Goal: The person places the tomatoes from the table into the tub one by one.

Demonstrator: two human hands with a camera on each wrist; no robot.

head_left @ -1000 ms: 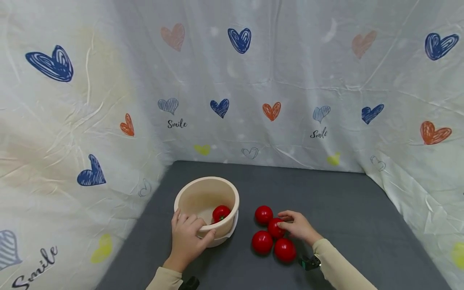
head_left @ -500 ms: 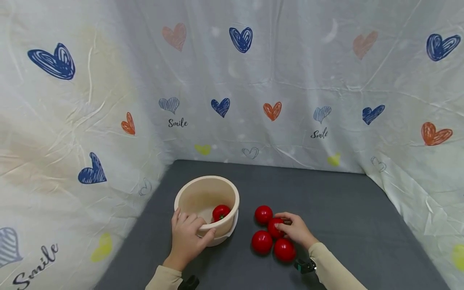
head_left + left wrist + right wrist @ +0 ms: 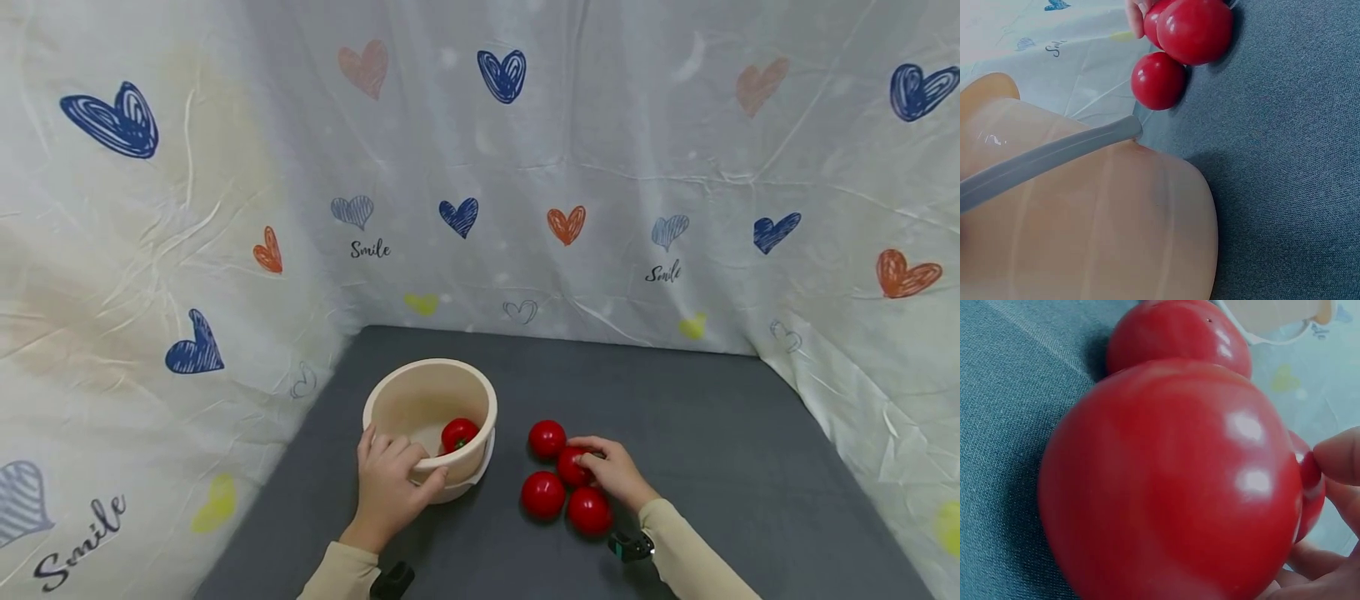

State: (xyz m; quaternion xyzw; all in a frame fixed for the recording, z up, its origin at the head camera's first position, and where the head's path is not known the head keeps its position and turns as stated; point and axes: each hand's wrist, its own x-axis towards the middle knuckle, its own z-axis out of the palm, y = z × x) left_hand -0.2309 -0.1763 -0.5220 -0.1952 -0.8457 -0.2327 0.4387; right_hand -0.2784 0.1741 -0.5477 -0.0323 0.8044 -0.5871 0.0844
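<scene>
In the head view, a person's left hand [image 3: 393, 487] grips the near left rim of a cream bucket [image 3: 405, 407], just left of the frame's centre in the lower half. The bucket stands upright on a dark grey counter [image 3: 675, 400], and one red fruit with a green stem [image 3: 458, 433] lies inside, toward its right wall.

Right of lower centre, the right hand [image 3: 617, 475] pinches a red fruit [image 3: 568, 468] between thumb and fingers. Close around it sit three more: an upper-left fruit [image 3: 547, 437], a lower-left fruit [image 3: 543, 495] and a lower-right fruit [image 3: 590, 511].

The right wrist view shows the right hand's fingertips at the right edge, on a fruit mostly hidden behind a larger-looking one. In the left wrist view, a pale grey handle [image 3: 1054, 159] crosses the bucket at the left.

A pale curtain [image 3: 525, 142] printed with hearts fills the upper part of the head view.
</scene>
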